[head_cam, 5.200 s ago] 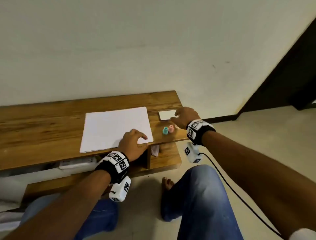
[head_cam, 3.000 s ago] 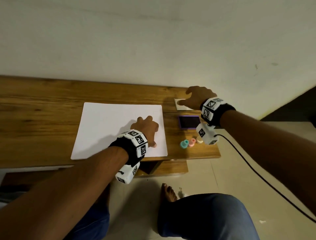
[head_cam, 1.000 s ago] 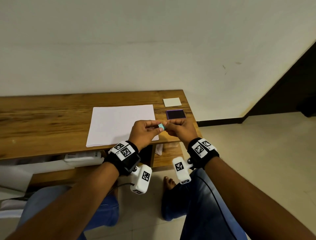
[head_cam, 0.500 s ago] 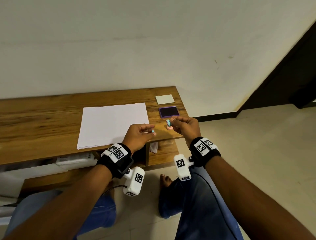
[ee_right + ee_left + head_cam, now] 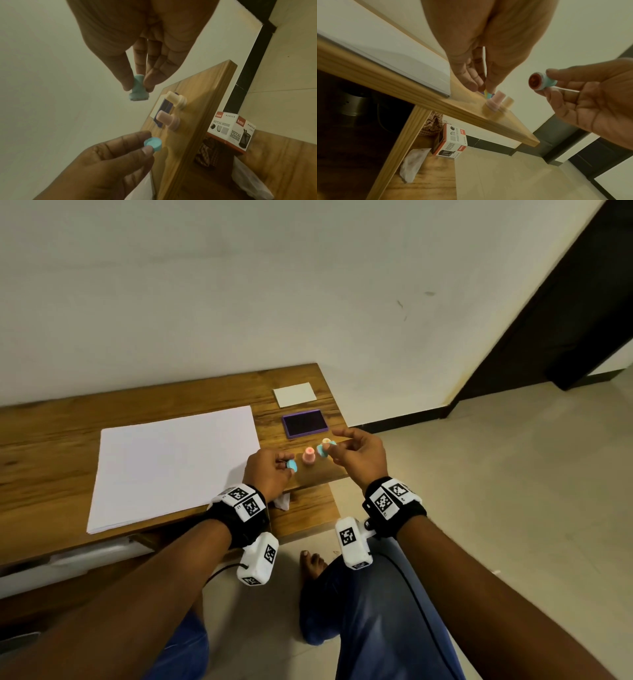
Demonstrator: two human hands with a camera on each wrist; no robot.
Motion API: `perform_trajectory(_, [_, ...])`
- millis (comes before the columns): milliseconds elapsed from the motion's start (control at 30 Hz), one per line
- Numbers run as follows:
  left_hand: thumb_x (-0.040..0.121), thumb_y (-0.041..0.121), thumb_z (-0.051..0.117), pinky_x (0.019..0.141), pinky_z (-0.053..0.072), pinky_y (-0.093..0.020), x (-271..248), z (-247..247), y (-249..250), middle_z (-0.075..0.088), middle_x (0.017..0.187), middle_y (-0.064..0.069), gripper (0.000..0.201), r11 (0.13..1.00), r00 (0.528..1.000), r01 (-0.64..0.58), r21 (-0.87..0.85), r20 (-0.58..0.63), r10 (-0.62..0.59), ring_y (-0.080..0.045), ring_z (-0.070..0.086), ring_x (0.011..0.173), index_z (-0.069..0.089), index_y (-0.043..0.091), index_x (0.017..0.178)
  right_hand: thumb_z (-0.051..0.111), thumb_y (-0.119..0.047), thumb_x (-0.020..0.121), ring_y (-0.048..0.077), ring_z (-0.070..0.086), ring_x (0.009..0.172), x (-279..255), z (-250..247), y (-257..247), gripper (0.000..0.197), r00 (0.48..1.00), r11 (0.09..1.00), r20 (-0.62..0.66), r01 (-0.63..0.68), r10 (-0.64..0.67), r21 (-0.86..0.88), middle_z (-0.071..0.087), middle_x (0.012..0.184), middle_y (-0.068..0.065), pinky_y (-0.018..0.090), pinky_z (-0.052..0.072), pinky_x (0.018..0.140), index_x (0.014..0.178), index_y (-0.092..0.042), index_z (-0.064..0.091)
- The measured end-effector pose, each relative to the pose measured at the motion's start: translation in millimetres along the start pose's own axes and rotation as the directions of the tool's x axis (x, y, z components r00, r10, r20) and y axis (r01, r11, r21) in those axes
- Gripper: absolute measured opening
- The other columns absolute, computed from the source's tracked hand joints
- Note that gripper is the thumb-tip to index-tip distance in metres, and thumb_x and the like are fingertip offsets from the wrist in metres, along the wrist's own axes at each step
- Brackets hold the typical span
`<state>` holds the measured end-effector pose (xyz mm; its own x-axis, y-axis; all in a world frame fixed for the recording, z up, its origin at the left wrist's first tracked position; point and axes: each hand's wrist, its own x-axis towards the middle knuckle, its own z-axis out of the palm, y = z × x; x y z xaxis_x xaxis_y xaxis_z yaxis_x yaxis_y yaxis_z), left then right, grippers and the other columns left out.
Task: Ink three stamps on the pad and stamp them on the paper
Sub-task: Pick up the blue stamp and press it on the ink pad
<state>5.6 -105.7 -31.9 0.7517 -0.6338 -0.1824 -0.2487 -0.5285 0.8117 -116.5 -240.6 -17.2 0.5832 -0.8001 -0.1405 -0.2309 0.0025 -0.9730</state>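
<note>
My right hand (image 5: 330, 449) pinches the teal stamp (image 5: 138, 89) by its stem, held in the air; its red rubber face (image 5: 535, 80) is bare. My left hand (image 5: 285, 466) pinches the stamp's teal cap (image 5: 153, 144) just above the table, right of the white paper (image 5: 174, 463). The pink stamp (image 5: 309, 456) and the cream stamp (image 5: 176, 100) stand capped on the wood between my hands. The purple ink pad (image 5: 305, 423) lies open just beyond them, with its white lid (image 5: 295, 394) further back.
The wooden table (image 5: 48, 446) ends just right of the stamps. On the lower shelf sit a metal-mesh product box (image 5: 231, 129), a checked cloth (image 5: 433, 125) and a crumpled tissue (image 5: 412, 167). My knees and a bare foot (image 5: 310, 563) are below.
The hands, joined on the teal stamp a second ago, have pulled apart. The cap has come off into my left hand, which has sunk toward the table; the right keeps the stamp.
</note>
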Motion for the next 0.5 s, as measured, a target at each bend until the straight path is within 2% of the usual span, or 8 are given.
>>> perform_trajectory(100, [0.083, 0.011, 0.072, 0.089, 0.053, -0.028, 10.4, 4.1, -4.8, 0.071, 0.113, -0.007, 0.031, 0.998, 1.0, -0.014, 0.054, 0.007, 0.014, -0.019, 0.067, 0.098, 0.07, 0.01, 0.114, 0.084, -0.012, 0.077, 0.02, 0.073, 0.079, 11.8, -2.0, -0.2, 0.036, 1.0, 1.0, -0.002, -0.008, 0.008, -0.004, 0.072, 0.077, 0.006, 0.037, 0.061, 0.079, 0.11, -0.021, 0.07])
perform_trajectory(167, [0.083, 0.013, 0.074, 0.09, 0.052, -0.028, 13.4, 4.7, -9.4, 0.071, 0.111, -0.008, 0.031, 0.996, 1.0, -0.017, 0.088, 0.016, 0.016, -0.02, 0.067, 0.097, 0.07, 0.01, 0.113, 0.084, -0.011, 0.077, 0.012, 0.071, 0.071, 18.2, -1.4, -1.8, 0.035, 1.0, 1.0, 0.005, -0.005, 0.005, -0.017, 0.072, 0.075, 0.002, 0.032, 0.059, 0.074, 0.109, -0.014, 0.071])
perform_trajectory(233, [0.082, 0.015, 0.074, 0.088, 0.05, -0.026, 15.3, 5.2, -12.3, 0.071, 0.111, -0.007, 0.032, 0.994, 1.0, -0.019, 0.107, 0.012, 0.018, -0.02, 0.067, 0.098, 0.071, 0.01, 0.113, 0.085, -0.01, 0.077, 0.01, 0.071, 0.07, 24.6, 0.2, -3.2, 0.028, 1.0, 0.999, 0.006, 0.007, -0.007, -0.038, 0.074, 0.077, 0.002, 0.029, 0.058, 0.071, 0.102, -0.011, 0.074])
perform_trajectory(300, [0.081, 0.017, 0.075, 0.085, 0.048, -0.024, 15.5, 4.9, -13.4, 0.071, 0.111, -0.007, 0.033, 0.991, 1.0, -0.026, 0.132, 0.015, 0.024, -0.02, 0.066, 0.098, 0.07, 0.01, 0.114, 0.086, -0.012, 0.075, 0.016, 0.074, 0.078, 29.4, 2.2, -3.8, 0.024, 1.0, 0.999, 0.015, 0.015, -0.014, -0.049, 0.077, 0.084, 0.005, 0.034, 0.061, 0.075, 0.097, -0.01, 0.076])
perform_trajectory(400, [0.079, 0.019, 0.078, 0.085, 0.05, -0.026, 17.4, 3.5, -11.4, 0.071, 0.113, -0.008, 0.041, 0.987, 0.998, -0.04, 0.154, 0.059, 0.031, -0.02, 0.066, 0.098, 0.068, 0.009, 0.117, 0.088, -0.014, 0.073, 0.021, 0.076, 0.086, 34.0, 5.0, -5.4, 0.027, 0.999, 0.997, 0.024, 0.027, -0.025, -0.076, 0.078, 0.089, 0.006, 0.043, 0.062, 0.082, 0.097, -0.011, 0.077])
perform_trajectory(500, [0.079, 0.027, 0.078, 0.081, 0.051, -0.026, 21.9, -2.5, -7.6, 0.07, 0.113, -0.007, 0.044, 0.988, 0.998, -0.047, 0.148, 0.05, 0.04, -0.019, 0.066, 0.098, 0.067, 0.009, 0.117, 0.089, -0.013, 0.071, 0.019, 0.076, 0.085, 41.2, 4.9, -10.8, 0.028, 0.998, 0.989, 0.043, 0.053, -0.047, -0.136, 0.078, 0.089, 0.005, 0.042, 0.063, 0.083, 0.096, -0.012, 0.076])
